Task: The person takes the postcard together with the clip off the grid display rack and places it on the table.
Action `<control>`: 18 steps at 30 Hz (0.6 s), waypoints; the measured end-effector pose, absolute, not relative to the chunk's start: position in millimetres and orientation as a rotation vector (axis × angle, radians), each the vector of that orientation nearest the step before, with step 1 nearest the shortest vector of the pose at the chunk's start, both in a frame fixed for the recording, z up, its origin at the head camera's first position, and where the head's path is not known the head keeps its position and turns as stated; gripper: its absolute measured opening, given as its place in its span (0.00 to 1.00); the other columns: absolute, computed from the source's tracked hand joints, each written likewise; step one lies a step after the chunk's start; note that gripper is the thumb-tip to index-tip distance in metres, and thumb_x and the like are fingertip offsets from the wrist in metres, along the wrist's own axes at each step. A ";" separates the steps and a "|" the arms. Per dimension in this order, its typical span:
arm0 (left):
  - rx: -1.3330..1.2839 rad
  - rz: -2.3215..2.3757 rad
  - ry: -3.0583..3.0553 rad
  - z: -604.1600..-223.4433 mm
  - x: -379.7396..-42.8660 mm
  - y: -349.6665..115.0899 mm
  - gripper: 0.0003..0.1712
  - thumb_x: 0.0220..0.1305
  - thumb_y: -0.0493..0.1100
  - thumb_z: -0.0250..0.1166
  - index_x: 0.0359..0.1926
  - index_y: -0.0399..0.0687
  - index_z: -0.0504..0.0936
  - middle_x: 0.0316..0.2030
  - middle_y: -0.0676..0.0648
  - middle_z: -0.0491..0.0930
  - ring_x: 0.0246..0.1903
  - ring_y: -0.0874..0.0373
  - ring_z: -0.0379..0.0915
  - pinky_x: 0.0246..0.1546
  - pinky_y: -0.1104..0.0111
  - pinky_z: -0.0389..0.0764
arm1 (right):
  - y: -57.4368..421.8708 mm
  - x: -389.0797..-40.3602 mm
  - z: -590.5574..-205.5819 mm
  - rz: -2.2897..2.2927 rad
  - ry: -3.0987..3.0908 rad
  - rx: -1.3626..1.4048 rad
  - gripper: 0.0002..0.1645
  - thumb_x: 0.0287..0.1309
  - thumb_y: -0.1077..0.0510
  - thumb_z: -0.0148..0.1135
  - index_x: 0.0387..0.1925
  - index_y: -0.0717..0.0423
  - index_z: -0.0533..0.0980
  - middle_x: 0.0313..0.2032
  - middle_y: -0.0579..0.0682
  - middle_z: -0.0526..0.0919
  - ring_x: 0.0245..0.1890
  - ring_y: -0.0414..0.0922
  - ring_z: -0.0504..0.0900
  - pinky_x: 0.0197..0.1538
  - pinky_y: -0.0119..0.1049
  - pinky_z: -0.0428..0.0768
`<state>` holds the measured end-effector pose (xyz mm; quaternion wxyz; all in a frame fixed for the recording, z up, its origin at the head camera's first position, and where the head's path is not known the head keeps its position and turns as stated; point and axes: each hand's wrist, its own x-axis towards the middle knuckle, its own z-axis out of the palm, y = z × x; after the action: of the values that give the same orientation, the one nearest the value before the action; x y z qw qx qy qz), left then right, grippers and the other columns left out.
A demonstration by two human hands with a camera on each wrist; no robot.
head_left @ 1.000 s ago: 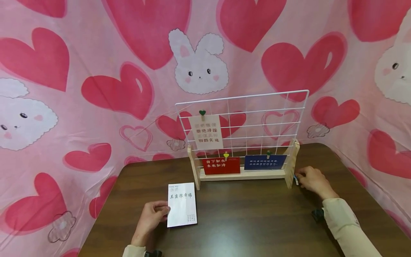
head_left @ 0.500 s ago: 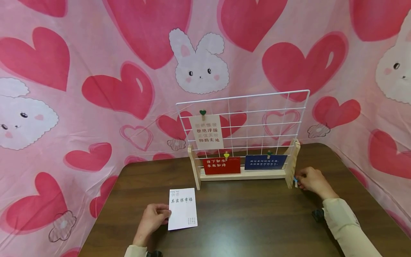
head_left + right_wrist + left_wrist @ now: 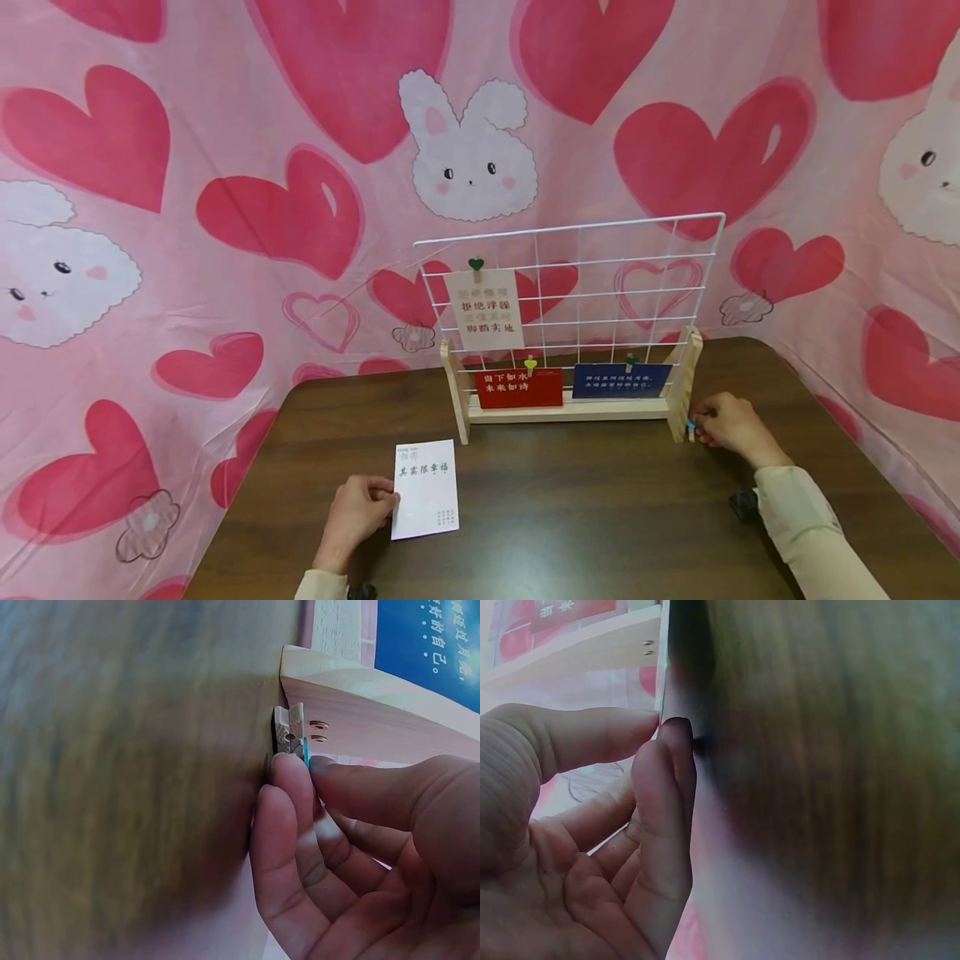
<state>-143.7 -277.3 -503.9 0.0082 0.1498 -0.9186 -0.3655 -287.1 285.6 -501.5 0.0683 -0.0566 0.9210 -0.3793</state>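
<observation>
My left hand (image 3: 357, 510) pinches the left edge of a white card (image 3: 425, 492) printed with dark characters, just above the table. In the left wrist view the card is seen edge-on between thumb (image 3: 604, 735) and fingers. On the other side, my right hand (image 3: 731, 427) pinches a small wooden clothespin (image 3: 289, 727) with a blue top, close beside the right foot of the wire grid rack (image 3: 570, 321). From the right wrist view, the clothespin's wooden jaws point away from the fingertips, near the table and the rack's side.
Clipped on the rack are a cream card (image 3: 486, 312) with a green heart clothespin, a red card (image 3: 520, 389) with a yellow one and a blue card (image 3: 622, 382) with a green one. The wooden table (image 3: 570, 500) meets a pink heart-patterned cloth (image 3: 187, 292) behind.
The left hand has lowered the white card slightly toward me, its top tipping down. The right hand has shifted slightly, bringing the clothespin more into sight by the rack's foot.
</observation>
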 end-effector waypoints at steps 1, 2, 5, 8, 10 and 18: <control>0.473 -1.126 -2.877 -503.5 -143.7 -277.1 0.09 0.57 0.37 0.72 0.38 0.35 0.88 0.24 0.49 0.87 0.20 0.61 0.79 0.21 0.69 0.81 | 285.7 -287.0 -502.0 -1.137 2.778 -0.173 0.10 0.67 0.68 0.58 0.37 0.74 0.81 0.22 0.49 0.84 0.21 0.40 0.82 0.24 0.32 0.83; 0.480 -1.115 -2.882 -503.4 -143.6 -276.9 0.09 0.57 0.37 0.72 0.38 0.36 0.88 0.24 0.50 0.86 0.20 0.61 0.78 0.21 0.69 0.80 | 285.9 -286.9 -502.3 -1.132 2.782 -0.174 0.10 0.67 0.68 0.58 0.36 0.74 0.82 0.21 0.49 0.84 0.21 0.40 0.82 0.24 0.32 0.83; 0.493 -1.089 -2.896 -503.2 -143.3 -276.4 0.09 0.58 0.37 0.72 0.39 0.36 0.88 0.24 0.50 0.85 0.20 0.61 0.77 0.21 0.69 0.79 | 286.5 -287.1 -503.9 -1.122 2.789 -0.179 0.10 0.67 0.67 0.58 0.35 0.73 0.82 0.21 0.49 0.84 0.21 0.40 0.82 0.24 0.33 0.83; 0.496 -1.073 -2.897 -502.5 -142.4 -275.4 0.09 0.57 0.38 0.73 0.39 0.36 0.88 0.24 0.51 0.86 0.19 0.61 0.77 0.21 0.68 0.78 | 287.1 -287.5 -504.8 -1.112 2.786 -0.175 0.11 0.67 0.66 0.58 0.34 0.72 0.82 0.21 0.49 0.84 0.21 0.40 0.82 0.24 0.33 0.84; 0.480 -1.046 -2.893 -502.3 -141.9 -275.1 0.09 0.57 0.38 0.73 0.38 0.37 0.89 0.23 0.51 0.86 0.19 0.62 0.78 0.21 0.68 0.77 | 287.6 -288.0 -505.2 -1.103 2.782 -0.170 0.11 0.68 0.65 0.58 0.34 0.71 0.82 0.21 0.49 0.84 0.21 0.40 0.82 0.25 0.33 0.84; 0.489 -0.979 -2.900 -500.7 -142.2 -275.1 0.12 0.62 0.46 0.75 0.37 0.40 0.90 0.22 0.51 0.86 0.19 0.62 0.79 0.22 0.68 0.76 | 288.6 -288.1 -503.8 -1.091 2.770 -0.143 0.13 0.69 0.64 0.57 0.35 0.71 0.82 0.22 0.47 0.84 0.22 0.40 0.82 0.25 0.34 0.84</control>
<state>-142.2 -275.1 -500.7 0.0212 0.1579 -0.9354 -0.3157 -288.1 288.6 -503.8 0.0803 -0.0477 0.9263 -0.3650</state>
